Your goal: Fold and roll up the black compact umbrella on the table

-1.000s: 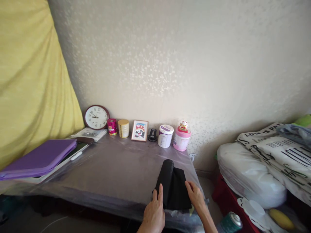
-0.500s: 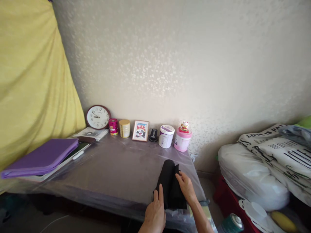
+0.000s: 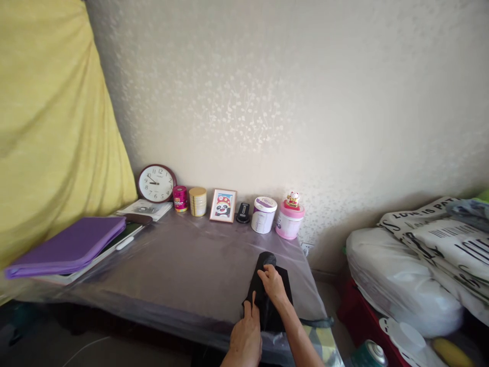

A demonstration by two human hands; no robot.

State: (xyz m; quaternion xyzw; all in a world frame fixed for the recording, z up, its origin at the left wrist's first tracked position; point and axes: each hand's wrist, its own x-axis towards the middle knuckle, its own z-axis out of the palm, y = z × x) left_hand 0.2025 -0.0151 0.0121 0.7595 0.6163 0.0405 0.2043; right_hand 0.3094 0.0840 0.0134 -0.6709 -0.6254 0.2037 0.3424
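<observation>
So you've got both hands on the black cloth [image 3: 255, 278], which lies on the table [image 3: 183, 270] in front of the pink tub [image 3: 289, 224], a bit left of it. Your left hand [image 3: 246, 331] has at least 2 fingers stretched out on the cloth; can't tell if it's gripping. Your right hand [image 3: 272, 284] has its fingers curled on top, can't tell if they're pinching any. White tub [image 3: 263, 216] and frame [image 3: 223, 206] sit left of the pink tub, cat [image 3: 293, 200] on top of it.

Matt cloth [image 3: 263, 300], glossy plastic table cover [image 3: 191, 270]
</observation>
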